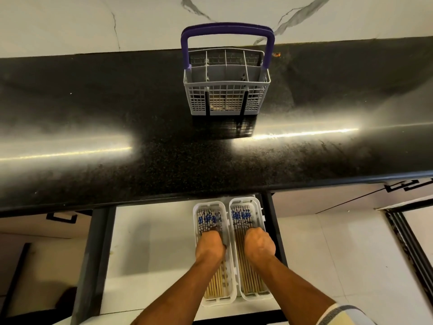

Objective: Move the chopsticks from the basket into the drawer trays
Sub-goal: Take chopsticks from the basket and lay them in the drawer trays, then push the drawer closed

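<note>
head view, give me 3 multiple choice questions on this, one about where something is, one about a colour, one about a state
1. Where does the basket stand?
A. on the dark countertop
B. in the drawer
C. on the floor

2. What colour is the basket's handle?
A. red
B. purple
C. yellow

3. How is the drawer?
A. shut
B. taken out and set on the counter
C. pulled open, with two white trays of chopsticks inside

Answers:
1 A: the basket sits upright on the counter near the wall.
2 B: the arched handle is purple over a grey grid body.
3 C: the drawer is open below the counter edge, with the left hand and right hand each resting in a tray.
</note>
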`<state>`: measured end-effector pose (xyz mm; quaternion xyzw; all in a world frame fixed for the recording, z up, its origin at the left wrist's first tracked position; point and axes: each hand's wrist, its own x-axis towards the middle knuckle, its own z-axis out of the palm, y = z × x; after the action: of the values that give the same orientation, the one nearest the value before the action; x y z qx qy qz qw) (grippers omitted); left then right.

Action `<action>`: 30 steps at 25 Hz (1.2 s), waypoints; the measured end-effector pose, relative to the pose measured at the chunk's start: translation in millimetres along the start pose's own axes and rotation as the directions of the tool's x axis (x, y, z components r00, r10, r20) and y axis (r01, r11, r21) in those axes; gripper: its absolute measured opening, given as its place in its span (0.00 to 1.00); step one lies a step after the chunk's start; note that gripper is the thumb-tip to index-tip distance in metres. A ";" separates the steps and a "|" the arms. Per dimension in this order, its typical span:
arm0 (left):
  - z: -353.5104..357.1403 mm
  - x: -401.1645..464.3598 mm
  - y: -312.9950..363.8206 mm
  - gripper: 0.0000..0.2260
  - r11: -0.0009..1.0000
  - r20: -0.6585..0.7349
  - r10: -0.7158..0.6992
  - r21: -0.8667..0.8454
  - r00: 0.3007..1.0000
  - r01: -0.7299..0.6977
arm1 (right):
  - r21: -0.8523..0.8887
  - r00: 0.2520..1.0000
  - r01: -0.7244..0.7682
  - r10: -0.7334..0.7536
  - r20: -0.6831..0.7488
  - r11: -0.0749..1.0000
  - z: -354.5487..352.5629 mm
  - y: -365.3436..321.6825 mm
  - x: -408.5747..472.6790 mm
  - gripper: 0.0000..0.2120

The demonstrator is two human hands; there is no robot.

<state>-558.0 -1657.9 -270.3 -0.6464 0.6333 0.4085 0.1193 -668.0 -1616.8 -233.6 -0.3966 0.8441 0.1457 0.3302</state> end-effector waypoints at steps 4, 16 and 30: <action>-25.6 -11.7 -5.1 0.07 0.990 -0.081 0.124 -0.058 0.989 -0.129 | 0.033 0.991 0.102 -0.099 -0.086 0.994 -14.6 9.1 -7.8 0.10; -86.5 -129.7 -163.1 0.07 0.919 0.395 0.272 0.162 0.877 -0.358 | 0.011 0.842 0.499 -0.487 0.233 0.867 -27.0 132.3 -115.6 0.21; -108.6 -96.4 -177.9 0.16 0.784 0.042 0.511 0.386 0.858 -0.486 | -0.175 0.840 0.499 -0.524 -0.142 0.848 -3.8 139.8 -72.9 0.16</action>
<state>-341.0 -1631.2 -200.1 -0.4330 0.8521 0.2725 0.1104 -742.7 -1487.1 -183.9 -0.6403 0.7227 0.0699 0.2505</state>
